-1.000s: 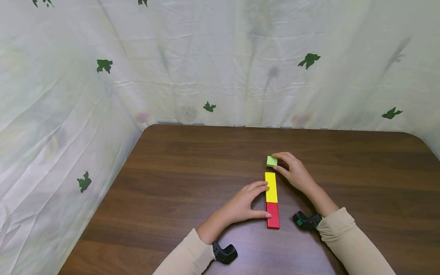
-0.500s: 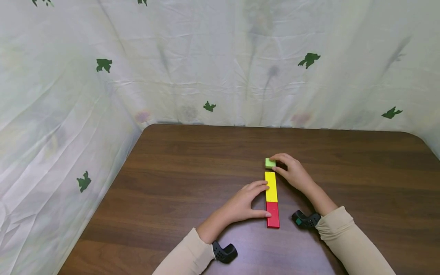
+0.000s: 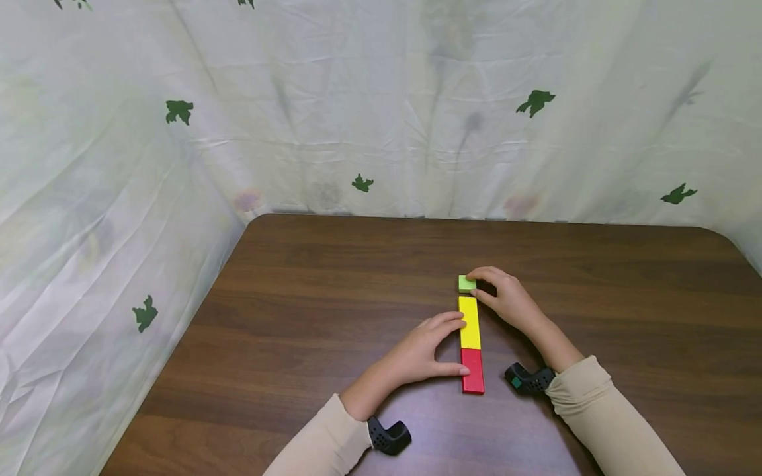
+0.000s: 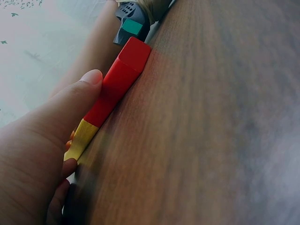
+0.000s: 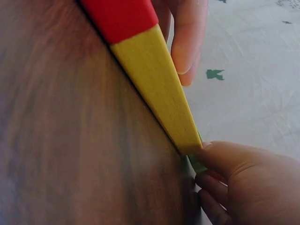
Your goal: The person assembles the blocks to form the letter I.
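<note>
A red block [image 3: 473, 383] and a yellow block [image 3: 471, 327] lie end to end on the brown table, forming one straight strip. My left hand [image 3: 424, 352] reaches in from the left; its thumb touches the red block [image 4: 115, 89] and its fairly straight fingertips rest on the yellow one. Just beyond the yellow block's far end, my right hand [image 3: 510, 301] pinches a small light green block [image 3: 465, 284] between thumb and fingers. A narrow gap shows between green and yellow in the head view. In the right wrist view, the green block is mostly hidden behind the yellow block [image 5: 157, 89].
The wooden table [image 3: 333, 277] has rounded far corners. A pale cloth curtain [image 3: 387, 99] with dark green leaf shapes hangs behind it and to the left. Dark devices sit at both wrists, below beige sleeves [image 3: 607, 410].
My right hand has brought the light green block slightly left and nearer, into line with the yellow block's far end. The left hand and the red and yellow blocks stay in place.
</note>
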A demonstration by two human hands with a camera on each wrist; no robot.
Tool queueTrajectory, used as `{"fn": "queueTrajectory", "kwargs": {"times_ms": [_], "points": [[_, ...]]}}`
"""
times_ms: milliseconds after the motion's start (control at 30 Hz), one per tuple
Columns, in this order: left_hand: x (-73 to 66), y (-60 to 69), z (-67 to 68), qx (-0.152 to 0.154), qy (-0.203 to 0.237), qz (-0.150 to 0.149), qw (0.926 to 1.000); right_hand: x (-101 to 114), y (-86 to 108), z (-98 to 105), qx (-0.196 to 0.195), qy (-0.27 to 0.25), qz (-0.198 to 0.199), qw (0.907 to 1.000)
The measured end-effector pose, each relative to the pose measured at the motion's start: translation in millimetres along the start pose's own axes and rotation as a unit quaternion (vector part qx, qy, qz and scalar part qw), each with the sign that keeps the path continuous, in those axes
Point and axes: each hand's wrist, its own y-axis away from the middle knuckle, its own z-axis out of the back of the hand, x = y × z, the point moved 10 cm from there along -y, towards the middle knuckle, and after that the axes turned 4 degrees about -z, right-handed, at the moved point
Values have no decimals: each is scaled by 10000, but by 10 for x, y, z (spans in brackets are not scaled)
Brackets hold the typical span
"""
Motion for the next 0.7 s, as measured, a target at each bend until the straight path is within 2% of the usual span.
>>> {"fn": "queueTrajectory", "kwargs": {"times_ms": [700], "points": [[0,1,9,-29,-24,14,10000,-3,10,4,27,-49,17,10000]]}}
